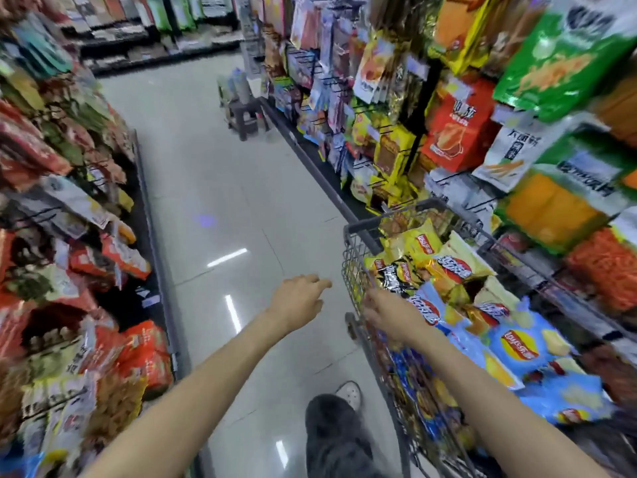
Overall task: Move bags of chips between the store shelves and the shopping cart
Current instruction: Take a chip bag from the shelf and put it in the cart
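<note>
A grey wire shopping cart [355,257] stands at the right, filled with several chip bags: yellow ones [418,244] toward the far end and light blue ones [524,343] nearer me. My right hand [389,315] reaches over the cart's left rim, fingers spread over the bags, and I cannot tell whether it touches one. My left hand [298,296] hovers over the aisle floor left of the cart, fingers loosely bent, holding nothing. Shelves of snack bags line both sides.
The left shelf [151,215] holds red and orange snack bags [144,357]. The right shelf [458,139] carries hanging yellow, orange and green packs. A low stool with goods [244,108] stands farther down the tiled aisle. My leg and shoe [348,395] are below.
</note>
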### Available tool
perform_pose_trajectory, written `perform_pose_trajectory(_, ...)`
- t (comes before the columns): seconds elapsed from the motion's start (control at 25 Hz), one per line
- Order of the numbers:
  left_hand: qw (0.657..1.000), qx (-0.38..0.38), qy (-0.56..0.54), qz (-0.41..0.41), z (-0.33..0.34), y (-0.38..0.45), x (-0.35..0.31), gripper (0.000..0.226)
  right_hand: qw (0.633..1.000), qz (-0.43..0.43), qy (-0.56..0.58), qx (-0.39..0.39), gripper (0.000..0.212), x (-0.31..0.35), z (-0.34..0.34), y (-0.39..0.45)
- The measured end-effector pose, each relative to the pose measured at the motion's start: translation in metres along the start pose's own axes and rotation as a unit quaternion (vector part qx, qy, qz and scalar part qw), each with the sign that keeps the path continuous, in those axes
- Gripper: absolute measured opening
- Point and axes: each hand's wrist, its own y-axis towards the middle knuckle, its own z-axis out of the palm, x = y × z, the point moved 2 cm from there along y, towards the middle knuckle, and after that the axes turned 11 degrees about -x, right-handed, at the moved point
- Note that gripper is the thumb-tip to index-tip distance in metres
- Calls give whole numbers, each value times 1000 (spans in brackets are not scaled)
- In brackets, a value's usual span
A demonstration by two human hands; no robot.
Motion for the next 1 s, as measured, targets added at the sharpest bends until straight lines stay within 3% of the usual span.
perform_pose_trajectory(0.32,991,24,11,128,3,193,-41,42,986,163,16,-30,20,-132,-58,70)
perform_pose_trajectory(0.44,981,59,16,185,22,223,-64,44,979,203,9,-14,29,-157,-55,58)
perform_pose_trajectory(0.56,959,94,29,264,51,252,-84,44,963,268,17,-15,21,-174,-37,40)
perform_pose_trajectory(0.76,906,188,51,377,90,276,-105,45,908,402,115,-37,23,-170,5,5)
perform_pose_trajectory(1.0,823,295,77,479,142,274,-100,46,801,559,203,-72,13,-133,58,-12)
